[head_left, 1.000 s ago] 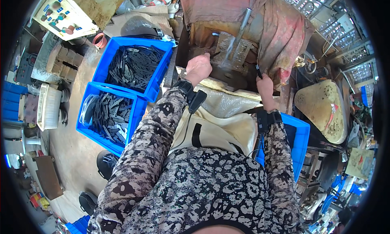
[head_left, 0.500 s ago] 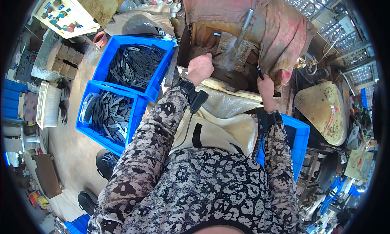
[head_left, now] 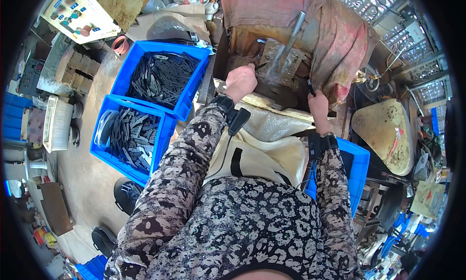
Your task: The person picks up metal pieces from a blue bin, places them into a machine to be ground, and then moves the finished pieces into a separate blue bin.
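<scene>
My left hand (head_left: 241, 80), at twelve o'clock, has its fingers closed around a thin dark strip (head_left: 262, 65) whose tip pokes out toward one o'clock; most of it is hidden by my fist. My right hand (head_left: 318, 104), at two o'clock, grips a slim black piece (head_left: 311, 87) that sticks up past my fingers; I can't tell whether the two belong to one part. Between and beyond them, at one o'clock, sits the wet brown open-fronted trough (head_left: 241, 58), where a round grey metal pipe (head_left: 295, 31) slants down to a rough, splashed, tan plate (head_left: 292, 71) with white spray (head_left: 273, 78) around its foot. To work here well, I'd say, I need a firm pinch well back from the tip, wrists level and steady, and knuckles clear of the spray, since wet metal would slip easily. The faded red cloth (head_left: 342, 42), hanging between one and two o'clock, comes down near my right hand, so I should hold my sleeve off it. Dark flat strips fill the blue plastic bins at ten (head_left: 195, 88) and nine o'clock (head_left: 116, 164).
</scene>
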Motion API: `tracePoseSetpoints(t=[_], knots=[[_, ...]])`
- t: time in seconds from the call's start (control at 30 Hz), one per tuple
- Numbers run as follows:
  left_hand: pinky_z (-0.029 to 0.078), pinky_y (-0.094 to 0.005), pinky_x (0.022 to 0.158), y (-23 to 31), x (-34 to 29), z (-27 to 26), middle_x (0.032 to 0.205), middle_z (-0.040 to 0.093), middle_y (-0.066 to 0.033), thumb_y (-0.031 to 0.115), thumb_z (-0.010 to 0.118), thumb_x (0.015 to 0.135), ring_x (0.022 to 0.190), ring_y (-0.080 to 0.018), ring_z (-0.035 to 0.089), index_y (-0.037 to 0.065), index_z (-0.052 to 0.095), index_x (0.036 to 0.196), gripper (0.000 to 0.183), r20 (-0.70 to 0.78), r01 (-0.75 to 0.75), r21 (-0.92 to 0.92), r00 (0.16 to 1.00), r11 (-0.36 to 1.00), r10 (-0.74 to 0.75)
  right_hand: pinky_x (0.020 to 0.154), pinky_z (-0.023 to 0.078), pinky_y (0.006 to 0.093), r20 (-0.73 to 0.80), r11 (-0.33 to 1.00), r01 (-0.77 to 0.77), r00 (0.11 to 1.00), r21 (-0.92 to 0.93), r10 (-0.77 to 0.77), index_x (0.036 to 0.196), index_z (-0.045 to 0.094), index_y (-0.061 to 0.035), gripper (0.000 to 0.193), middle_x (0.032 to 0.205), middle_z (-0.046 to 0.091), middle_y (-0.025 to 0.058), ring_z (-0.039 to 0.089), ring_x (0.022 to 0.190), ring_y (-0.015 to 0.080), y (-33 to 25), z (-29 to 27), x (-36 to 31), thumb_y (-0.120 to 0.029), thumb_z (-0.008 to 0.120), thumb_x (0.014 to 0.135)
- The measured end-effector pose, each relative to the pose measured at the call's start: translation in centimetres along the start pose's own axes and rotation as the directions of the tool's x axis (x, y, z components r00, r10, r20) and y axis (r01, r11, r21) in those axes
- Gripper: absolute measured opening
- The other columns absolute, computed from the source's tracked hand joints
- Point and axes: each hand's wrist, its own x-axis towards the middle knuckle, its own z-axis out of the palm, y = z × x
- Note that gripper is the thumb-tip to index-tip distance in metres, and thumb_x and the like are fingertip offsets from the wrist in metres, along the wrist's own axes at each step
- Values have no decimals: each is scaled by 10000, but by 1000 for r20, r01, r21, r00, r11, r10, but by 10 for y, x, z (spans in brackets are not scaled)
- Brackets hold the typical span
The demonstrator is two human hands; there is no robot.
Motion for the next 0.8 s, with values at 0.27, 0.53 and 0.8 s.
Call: tracePoseSetpoints(t=[0.27, 0.53, 0.8], knots=[[518, -446, 806, 0, -1, 1, 956, 681, -182, 106, 508, 817, 928, -363, 652, 61, 629, 965, 196, -13, -6, -3, 1000, 1000, 6, 803, 489, 500, 13, 999, 22, 1000, 39, -22, 1036, 645, -32, 332, 923, 654, 254, 622, 932, 418, 11, 5, 8, -293, 575, 843], [530, -428, 778, 8, -5, -6, 927, 688, -166, 107, 520, 810, 902, -336, 664, 75, 635, 953, 186, -14, -14, 7, 1000, 1000, 14, 777, 473, 484, -451, 918, 391, 833, 71, -320, 997, 619, -8, 446, 862, 645, 270, 610, 882, 451, -86, -66, 77, -426, 622, 842], [538, -422, 743, 22, -9, -11, 892, 692, -147, 104, 533, 800, 858, -323, 673, 73, 630, 930, 165, -49, -42, 3, 998, 999, 43, 790, 479, 493, -432, 921, 375, 817, -105, -382, 1075, 611, -65, 441, 931, 661, 237, 621, 925, 418, -188, -109, 120, -461, 553, 890]])
